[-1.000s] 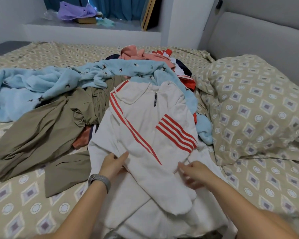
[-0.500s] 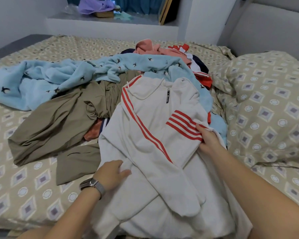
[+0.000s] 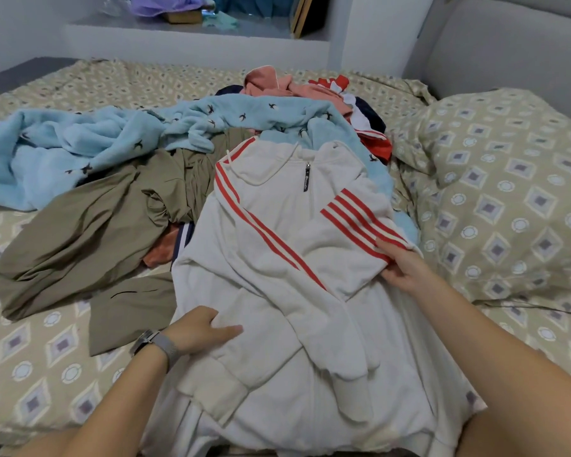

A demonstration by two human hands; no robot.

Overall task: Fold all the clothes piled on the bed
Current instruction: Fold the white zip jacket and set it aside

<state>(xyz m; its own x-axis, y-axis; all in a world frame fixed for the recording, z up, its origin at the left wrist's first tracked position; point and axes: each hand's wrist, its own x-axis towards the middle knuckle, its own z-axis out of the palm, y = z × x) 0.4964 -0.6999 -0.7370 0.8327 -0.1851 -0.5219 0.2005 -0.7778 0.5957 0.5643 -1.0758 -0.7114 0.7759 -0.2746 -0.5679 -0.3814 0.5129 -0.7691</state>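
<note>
On the bed (image 3: pixel 63 344), white hoodie (image 3: pixel 294 291) spread flat under both hands.
Right hand (image 3: pixel 404 268) pinches the striped sleeve fold; left hand (image 3: pixel 200 331) presses its near-left edge, fingers relaxed.

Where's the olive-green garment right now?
Head view: the olive-green garment lies left of the white hoodie, below the light-blue fleece.

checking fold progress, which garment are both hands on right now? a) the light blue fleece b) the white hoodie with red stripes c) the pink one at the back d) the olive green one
b: the left hand rests on the white hoodie near its side edge, and the right hand pinches its striped sleeve.
</note>
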